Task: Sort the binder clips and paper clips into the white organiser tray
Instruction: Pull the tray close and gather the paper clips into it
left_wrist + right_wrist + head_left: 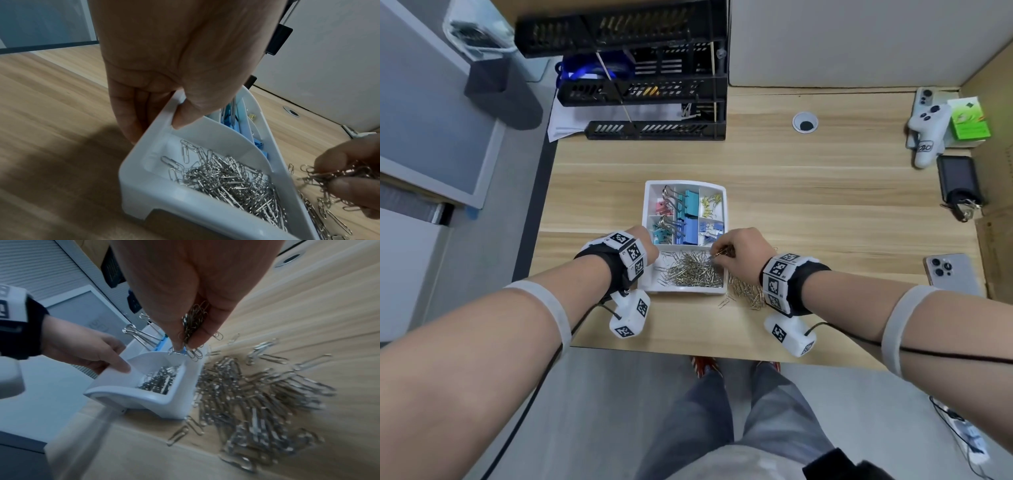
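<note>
I'm steadying the white organiser tray near the table's front edge with my left hand, binder clips already sorted, while my right hand is pinching a bunch of paper clips above its front compartment, a loose heap remaining alongside.

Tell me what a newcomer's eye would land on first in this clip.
First, the white tray mid-desk, its rear compartments bright with coloured binder clips and its front compartment heaped with paper clips. Then the right hand pinching a bunch of clips above the tray's right rim, while the left hand grips the left rim. A loose pile lies on the desk right of the tray.
</note>
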Motion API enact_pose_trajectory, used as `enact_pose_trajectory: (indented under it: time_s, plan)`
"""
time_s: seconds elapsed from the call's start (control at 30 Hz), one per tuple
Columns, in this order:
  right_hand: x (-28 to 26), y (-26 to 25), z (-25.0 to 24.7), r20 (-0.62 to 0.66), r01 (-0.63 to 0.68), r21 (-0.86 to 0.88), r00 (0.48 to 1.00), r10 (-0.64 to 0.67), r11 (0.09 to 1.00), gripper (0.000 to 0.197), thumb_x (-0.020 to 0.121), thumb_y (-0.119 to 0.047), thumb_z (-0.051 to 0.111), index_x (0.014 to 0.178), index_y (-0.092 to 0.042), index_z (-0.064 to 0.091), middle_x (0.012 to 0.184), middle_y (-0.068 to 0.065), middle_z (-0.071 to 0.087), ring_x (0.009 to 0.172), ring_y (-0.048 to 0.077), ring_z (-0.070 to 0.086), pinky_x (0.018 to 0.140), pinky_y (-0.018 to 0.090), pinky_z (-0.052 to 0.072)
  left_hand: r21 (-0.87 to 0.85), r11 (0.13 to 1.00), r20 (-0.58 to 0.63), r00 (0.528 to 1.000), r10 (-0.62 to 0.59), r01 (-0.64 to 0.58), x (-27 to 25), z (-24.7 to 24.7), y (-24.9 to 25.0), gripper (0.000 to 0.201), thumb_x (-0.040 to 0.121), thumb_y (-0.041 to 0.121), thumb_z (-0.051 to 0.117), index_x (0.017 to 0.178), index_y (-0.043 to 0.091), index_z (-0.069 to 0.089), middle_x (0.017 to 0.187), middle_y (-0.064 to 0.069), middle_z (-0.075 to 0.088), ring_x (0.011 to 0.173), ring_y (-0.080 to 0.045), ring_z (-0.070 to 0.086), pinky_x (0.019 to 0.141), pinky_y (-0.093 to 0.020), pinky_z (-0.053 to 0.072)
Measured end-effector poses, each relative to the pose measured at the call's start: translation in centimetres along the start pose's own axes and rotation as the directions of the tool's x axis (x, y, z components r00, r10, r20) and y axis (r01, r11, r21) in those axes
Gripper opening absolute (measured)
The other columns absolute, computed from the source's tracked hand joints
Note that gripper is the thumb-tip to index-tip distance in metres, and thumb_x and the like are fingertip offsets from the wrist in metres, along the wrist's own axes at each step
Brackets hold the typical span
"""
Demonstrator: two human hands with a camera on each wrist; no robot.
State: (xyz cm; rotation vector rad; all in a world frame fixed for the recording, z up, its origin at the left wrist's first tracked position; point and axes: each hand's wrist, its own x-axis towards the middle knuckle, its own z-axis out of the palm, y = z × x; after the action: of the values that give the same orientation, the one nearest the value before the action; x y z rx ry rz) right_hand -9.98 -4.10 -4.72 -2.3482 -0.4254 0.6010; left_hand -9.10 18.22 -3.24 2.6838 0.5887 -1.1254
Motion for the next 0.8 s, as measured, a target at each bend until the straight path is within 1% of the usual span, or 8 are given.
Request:
enact_pose_trajectory:
  time_s: [0.1,0.27,0.4,0.5,0.57,0.67,0.73,0.8]
  plan:
    - [0.2,-1.4,1.7,0.031,0.028,0.006,0.999,-0.029,1.0,0.013,0.087,-0.015,0.07,0.099,-0.015,0.076,0.099,0.0,0.073,0.087,0.014,0.063,0.085,0.025,0.052,0.004,1.0,-0.005,1.0,0.002,-0.002,0.0,0.1,0.0,0.025,0.094,0.013,0.049,0.07,0.01,0.045,0.065,-0.003,0.043,0.054,-0.016,0.04,0.049,-0.025,0.031]
    - [0.6,-2.2,3.7,0.093,0.051,-0.027,0.995,-0.048,0.998,0.018,0.089,-0.014,0.067,0.105,-0.013,0.074,0.105,0.003,0.072,0.098,0.019,0.063,0.09,0.028,0.051,-0.013,1.0,-0.002,1.0,0.005,-0.005,0.2,0.2,-0.1,0.026,0.093,0.01,0.048,0.068,0.009,0.043,0.064,-0.003,0.04,0.053,-0.016,0.038,0.049,-0.025,0.03]
    - [0.6,-2.1,3.9,0.151,0.126,-0.109,0.983,-0.109,0.986,0.027,0.089,-0.019,0.067,0.115,-0.019,0.071,0.115,-0.002,0.069,0.108,0.017,0.06,0.093,0.031,0.05,-0.03,0.999,-0.001,1.0,0.013,-0.013,0.3,0.2,0.0,0.028,0.093,0.009,0.048,0.066,0.009,0.042,0.064,-0.004,0.039,0.053,-0.016,0.037,0.049,-0.025,0.029]
    - [0.3,-1.6,3.2,0.154,0.143,-0.122,0.98,-0.123,0.982,0.033,0.089,-0.021,0.065,0.122,-0.022,0.067,0.121,-0.003,0.067,0.111,0.017,0.059,0.096,0.034,0.049,-0.031,0.999,0.002,1.0,0.01,-0.01,0.3,0.0,0.0,0.029,0.094,0.009,0.048,0.066,0.009,0.041,0.063,-0.004,0.039,0.052,-0.016,0.038,0.048,-0.025,0.029]
    - [0.2,-1.2,2.5,0.122,0.138,-0.121,0.985,-0.123,0.983,0.036,0.088,-0.022,0.064,0.124,-0.021,0.064,0.119,-0.001,0.065,0.108,0.018,0.059,0.094,0.034,0.049,-0.03,0.999,0.009,1.0,0.011,-0.01,0.2,-0.1,0.0,0.028,0.094,0.009,0.048,0.067,0.009,0.042,0.063,-0.004,0.04,0.052,-0.016,0.038,0.048,-0.024,0.03]
    - [-0.2,-0.5,0.8,0.018,0.118,-0.101,0.993,-0.117,0.988,0.037,0.086,-0.026,0.065,0.122,-0.019,0.061,0.112,-0.003,0.057,0.095,0.014,0.056,0.088,0.033,0.052,-0.02,1.0,0.022,1.0,0.008,-0.008,-0.1,-0.3,0.1,0.027,0.094,0.009,0.047,0.068,0.009,0.042,0.065,-0.004,0.04,0.053,-0.016,0.038,0.049,-0.024,0.03]
    - [-0.6,0.3,-0.6,-0.021,0.063,-0.091,0.998,-0.065,0.994,0.047,0.082,-0.03,0.069,0.126,-0.019,0.056,0.117,-0.003,0.051,0.095,0.012,0.054,0.089,0.034,0.053,-0.012,1.0,0.022,1.0,0.008,-0.008,-0.2,-0.3,0.2,0.029,0.094,0.007,0.047,0.066,0.008,0.042,0.064,-0.004,0.039,0.053,-0.016,0.038,0.049,-0.024,0.029]
    - [-1.2,1.9,-1.9,0.006,-0.033,-0.149,0.999,0.035,0.988,0.072,0.072,-0.039,0.078,0.135,-0.021,0.047,0.126,-0.001,0.045,0.105,0.015,0.052,0.095,0.034,0.052,-0.012,1.0,0.02,1.0,0.005,-0.004,-0.2,-0.3,0.2,0.028,0.095,0.008,0.046,0.067,0.007,0.042,0.065,-0.005,0.041,0.054,-0.016,0.04,0.049,-0.024,0.03]
